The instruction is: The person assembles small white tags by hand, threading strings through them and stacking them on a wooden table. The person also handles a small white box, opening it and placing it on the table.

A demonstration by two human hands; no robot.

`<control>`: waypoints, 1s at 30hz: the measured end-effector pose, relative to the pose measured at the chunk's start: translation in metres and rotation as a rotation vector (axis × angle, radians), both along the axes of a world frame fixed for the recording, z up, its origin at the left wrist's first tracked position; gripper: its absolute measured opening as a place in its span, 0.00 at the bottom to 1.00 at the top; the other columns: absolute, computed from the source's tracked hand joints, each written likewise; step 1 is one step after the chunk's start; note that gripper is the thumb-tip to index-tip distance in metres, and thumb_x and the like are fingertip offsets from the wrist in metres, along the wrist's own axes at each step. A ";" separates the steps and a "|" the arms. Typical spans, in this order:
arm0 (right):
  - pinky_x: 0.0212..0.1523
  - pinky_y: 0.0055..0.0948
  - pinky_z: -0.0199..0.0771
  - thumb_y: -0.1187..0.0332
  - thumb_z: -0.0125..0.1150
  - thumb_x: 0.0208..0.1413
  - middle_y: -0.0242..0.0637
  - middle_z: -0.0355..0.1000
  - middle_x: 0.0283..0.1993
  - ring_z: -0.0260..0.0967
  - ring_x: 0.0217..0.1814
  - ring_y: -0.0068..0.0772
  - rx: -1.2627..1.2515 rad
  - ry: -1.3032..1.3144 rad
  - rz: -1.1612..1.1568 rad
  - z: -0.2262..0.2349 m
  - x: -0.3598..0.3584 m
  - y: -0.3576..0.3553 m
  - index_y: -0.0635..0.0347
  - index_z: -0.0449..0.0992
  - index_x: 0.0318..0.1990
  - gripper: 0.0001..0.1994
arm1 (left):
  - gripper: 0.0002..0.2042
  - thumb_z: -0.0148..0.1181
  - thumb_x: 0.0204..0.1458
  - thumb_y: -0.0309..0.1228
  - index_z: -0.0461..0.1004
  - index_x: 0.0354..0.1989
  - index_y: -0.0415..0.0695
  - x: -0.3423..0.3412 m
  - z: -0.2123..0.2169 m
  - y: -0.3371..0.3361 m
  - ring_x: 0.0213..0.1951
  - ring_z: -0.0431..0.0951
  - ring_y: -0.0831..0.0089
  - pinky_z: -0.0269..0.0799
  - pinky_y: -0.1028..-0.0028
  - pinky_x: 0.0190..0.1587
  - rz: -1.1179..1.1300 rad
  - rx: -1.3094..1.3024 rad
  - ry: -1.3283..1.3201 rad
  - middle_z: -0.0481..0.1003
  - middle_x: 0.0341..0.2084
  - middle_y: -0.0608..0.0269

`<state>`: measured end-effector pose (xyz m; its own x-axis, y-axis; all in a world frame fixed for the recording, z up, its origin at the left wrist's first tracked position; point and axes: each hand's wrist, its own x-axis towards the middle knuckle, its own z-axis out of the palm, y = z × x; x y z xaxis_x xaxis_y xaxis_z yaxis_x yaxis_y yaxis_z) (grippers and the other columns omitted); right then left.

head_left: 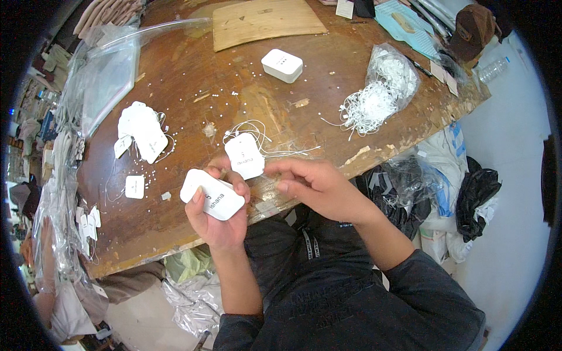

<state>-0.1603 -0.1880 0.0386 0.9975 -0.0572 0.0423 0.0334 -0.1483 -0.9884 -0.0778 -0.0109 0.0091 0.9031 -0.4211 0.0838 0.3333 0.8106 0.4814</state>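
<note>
My left hand (pixel 225 225) is closed around a small stack of white hang tags (pixel 213 196) with rounded corners and dark print, held over the table's near edge. Just beyond it lies another pile of white hang tags (pixel 244 157), with thin white strings (pixel 252 131) looping from its far side. My right hand (pixel 313 181) reaches in from the right, its index fingertip at the right edge of that pile. Its thumb is a little apart from the index finger, and I see nothing between them.
The worn wooden table (pixel 193 140) carries a white tag heap (pixel 143 131), a single white tag (pixel 134 186), a white box (pixel 282 65) and a wooden board (pixel 266 23). White strings (pixel 374 105) spill from a clear bag (pixel 395 67). Tiny white bits are scattered at left.
</note>
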 end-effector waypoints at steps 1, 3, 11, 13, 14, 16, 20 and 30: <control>0.33 0.20 0.65 0.70 0.54 0.64 0.29 0.71 0.29 0.64 0.31 0.16 -0.030 -0.047 0.014 -0.001 0.001 0.001 0.65 0.76 0.44 0.09 | 0.20 0.57 0.51 0.43 0.71 0.42 0.35 0.000 0.001 -0.001 0.30 0.77 0.63 0.72 0.69 0.26 -0.011 -0.049 -0.008 0.69 0.55 0.43; 0.35 0.21 0.65 0.69 0.52 0.65 0.28 0.71 0.31 0.64 0.32 0.17 0.077 -0.066 -0.025 -0.002 0.003 0.002 0.64 0.77 0.44 0.10 | 0.22 0.58 0.50 0.43 0.71 0.43 0.34 -0.001 0.003 -0.004 0.30 0.78 0.64 0.73 0.71 0.27 -0.054 0.086 -0.090 0.67 0.58 0.41; 0.48 0.26 0.70 0.65 0.51 0.66 0.34 0.74 0.38 0.72 0.40 0.27 0.179 -0.180 -0.175 0.001 0.014 0.009 0.67 0.78 0.40 0.13 | 0.20 0.61 0.52 0.33 0.70 0.50 0.33 -0.033 -0.005 -0.010 0.34 0.80 0.68 0.76 0.70 0.37 -0.372 0.488 -0.215 0.77 0.40 0.53; 0.41 0.26 0.75 0.65 0.50 0.67 0.35 0.73 0.37 0.73 0.35 0.27 0.700 -0.126 -0.310 0.004 0.017 0.002 0.67 0.76 0.42 0.13 | 0.19 0.60 0.53 0.32 0.70 0.50 0.33 -0.031 -0.008 -0.008 0.34 0.79 0.68 0.76 0.71 0.38 -0.360 0.478 -0.205 0.77 0.39 0.53; 0.30 0.22 0.75 0.63 0.50 0.67 0.33 0.71 0.34 0.70 0.29 0.22 0.815 -0.147 -0.371 0.008 0.017 -0.007 0.65 0.74 0.44 0.13 | 0.19 0.60 0.53 0.33 0.70 0.49 0.33 -0.029 -0.008 -0.007 0.35 0.79 0.68 0.76 0.71 0.37 -0.318 0.477 -0.156 0.77 0.39 0.53; 0.22 0.16 0.61 0.63 0.48 0.68 0.29 0.68 0.31 0.59 0.22 0.15 0.769 -0.256 -0.559 0.013 0.019 -0.017 0.68 0.72 0.50 0.15 | 0.20 0.57 0.49 0.36 0.70 0.43 0.31 -0.026 -0.007 -0.009 0.31 0.78 0.64 0.75 0.70 0.33 -0.192 0.507 -0.130 0.76 0.35 0.49; 0.23 0.13 0.55 0.64 0.47 0.69 0.27 0.70 0.34 0.55 0.23 0.11 0.259 -0.192 -0.587 0.013 0.015 -0.007 0.68 0.66 0.62 0.20 | 0.15 0.54 0.57 0.32 0.69 0.46 0.33 -0.023 -0.002 -0.020 0.35 0.79 0.65 0.77 0.68 0.32 0.069 0.498 0.015 0.75 0.42 0.48; 0.28 0.23 0.72 0.72 0.57 0.62 0.38 0.74 0.32 0.72 0.30 0.19 0.118 -0.136 -0.320 -0.008 0.016 0.028 0.65 0.70 0.40 0.05 | 0.14 0.62 0.55 0.27 0.71 0.48 0.34 -0.032 0.010 -0.020 0.40 0.78 0.73 0.74 0.74 0.43 0.168 0.567 0.050 0.77 0.39 0.60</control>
